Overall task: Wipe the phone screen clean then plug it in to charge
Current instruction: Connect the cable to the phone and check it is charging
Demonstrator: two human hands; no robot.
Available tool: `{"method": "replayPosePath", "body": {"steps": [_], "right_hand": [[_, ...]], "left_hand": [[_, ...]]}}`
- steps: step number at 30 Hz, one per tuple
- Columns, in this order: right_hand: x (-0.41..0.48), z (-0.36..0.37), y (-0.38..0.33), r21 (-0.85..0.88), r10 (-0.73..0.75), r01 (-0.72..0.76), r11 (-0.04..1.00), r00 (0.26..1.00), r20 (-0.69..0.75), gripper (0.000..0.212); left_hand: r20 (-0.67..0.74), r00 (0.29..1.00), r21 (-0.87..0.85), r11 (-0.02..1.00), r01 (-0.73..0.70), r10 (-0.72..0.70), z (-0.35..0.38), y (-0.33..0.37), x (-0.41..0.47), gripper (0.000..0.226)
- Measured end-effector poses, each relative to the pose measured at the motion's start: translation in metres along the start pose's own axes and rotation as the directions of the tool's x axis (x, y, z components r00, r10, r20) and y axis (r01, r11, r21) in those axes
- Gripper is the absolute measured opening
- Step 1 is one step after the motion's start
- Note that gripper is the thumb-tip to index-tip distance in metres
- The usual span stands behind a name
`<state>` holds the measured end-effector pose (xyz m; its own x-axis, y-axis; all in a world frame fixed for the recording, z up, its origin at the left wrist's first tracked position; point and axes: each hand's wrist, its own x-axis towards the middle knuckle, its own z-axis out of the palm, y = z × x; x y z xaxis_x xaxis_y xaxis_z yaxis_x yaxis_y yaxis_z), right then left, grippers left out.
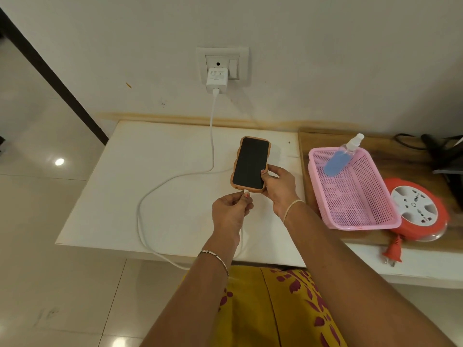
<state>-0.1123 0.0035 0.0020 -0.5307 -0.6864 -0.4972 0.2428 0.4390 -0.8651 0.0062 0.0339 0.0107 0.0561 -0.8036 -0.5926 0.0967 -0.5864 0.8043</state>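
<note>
A phone (250, 162) in an orange-brown case, screen dark and facing up, is held just above the white table (140, 191). My right hand (279, 190) grips its lower right edge. My left hand (231, 211) pinches the white cable plug (245, 191) right at the phone's bottom port. The white charging cable (213, 136) loops across the table and over its front edge, up to a white charger (216, 80) plugged into the wall socket (223, 63).
A pink plastic basket (375, 214) stands to the right on a wooden surface, with a blue spray bottle (339, 160) leaning on its rim. An orange extension reel (417, 209) lies beside it, its plug hanging off the edge. Dark cables sit at far right.
</note>
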Motion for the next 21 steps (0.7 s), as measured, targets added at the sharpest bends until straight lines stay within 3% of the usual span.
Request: {"method": "replayPosePath", "body": {"steps": [13,21], "right_hand": [[0.001,0.002,0.001,-0.088,-0.062,0.062,0.994,0.998,0.004,0.034],[-0.002,-0.003,0.012,-0.048,-0.018,0.02,0.999,0.999,0.041,0.032]], "left_hand": [[0.038,0.999,0.055,0.998,0.023,-0.025,-0.005,-0.001,0.007,0.004],[0.1,0.993,0.158,0.986,0.052,-0.068,-0.007,-0.007,0.011,0.025]]}}
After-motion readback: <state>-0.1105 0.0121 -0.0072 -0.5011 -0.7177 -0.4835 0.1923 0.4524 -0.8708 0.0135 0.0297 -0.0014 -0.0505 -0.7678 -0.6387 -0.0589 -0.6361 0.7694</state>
